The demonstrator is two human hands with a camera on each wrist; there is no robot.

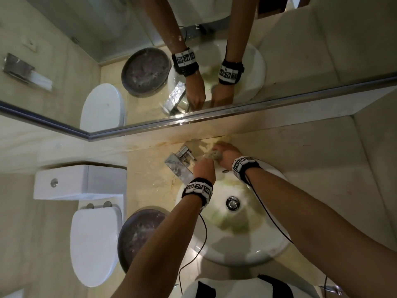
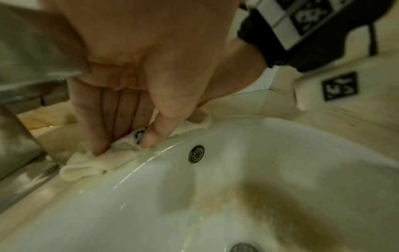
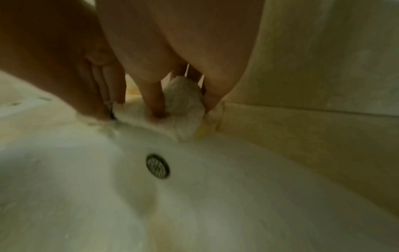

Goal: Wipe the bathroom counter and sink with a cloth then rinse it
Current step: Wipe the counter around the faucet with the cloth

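Marble bench (image 1: 148, 175) carries everything here; it is stained yellow-brown toward 12 o'clock, next to the mirror. White sink (image 1: 277, 244) sits in it, w/ brownish marks in the bowl around the drain (image 1: 232, 203). Chrome faucet (image 1: 179, 163) stands at approx. 10 o'clock of the bowl. Left hand (image 2: 138, 71) is beside the faucet; its fingers (image 2: 95, 119) are straight, pointing down, and press the white cloth (image 2: 95, 163) onto the sink rim, I think to hold this end so it does not slide. Right hand (image 1: 225, 154), at 12 o'clock of the bowl, has fingers curled around the bunched part of the cloth, so its grip is closed on it, prob. to scrub the narrow strip betw. rim and wall. Overflow hole (image 2: 196, 153) is just below the cloth. Wiping seems in progress; rinsing not yet done.
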